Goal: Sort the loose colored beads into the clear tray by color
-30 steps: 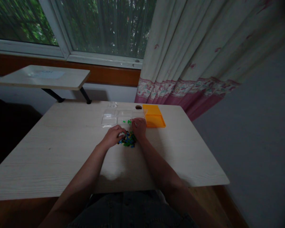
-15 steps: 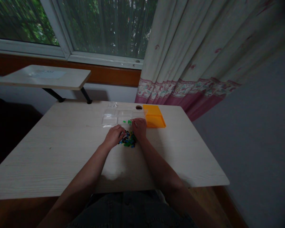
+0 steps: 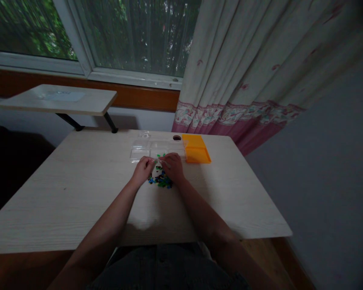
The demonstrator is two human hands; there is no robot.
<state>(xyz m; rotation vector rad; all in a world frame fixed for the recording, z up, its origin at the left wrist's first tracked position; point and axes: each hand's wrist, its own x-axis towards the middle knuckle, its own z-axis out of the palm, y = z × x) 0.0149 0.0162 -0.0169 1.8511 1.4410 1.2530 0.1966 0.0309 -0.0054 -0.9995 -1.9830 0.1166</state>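
A pile of small green, blue and black plastic pieces lies on the table between my wrists. My left hand is at the pile's left far side, its thumb and fingers drawn together. From the right, my right hand reaches over the pile's far side, fingers bent and pressed together. The fingertips of both hands nearly meet, and whatever they pinch is too small to make out. Just beyond them is a clear compartment tray, with a few green pieces in its front middle compartment.
To the right of the clear tray lies an orange two-part case. A round cable hole is near the table's back edge. A raised shelf stands at the back left, and a curtain hangs behind the table.
My right hand has come back from the clear tray toward the pile and to the left. My left hand has shifted slightly away from me. Pieces at the pile's far side are more spread out.
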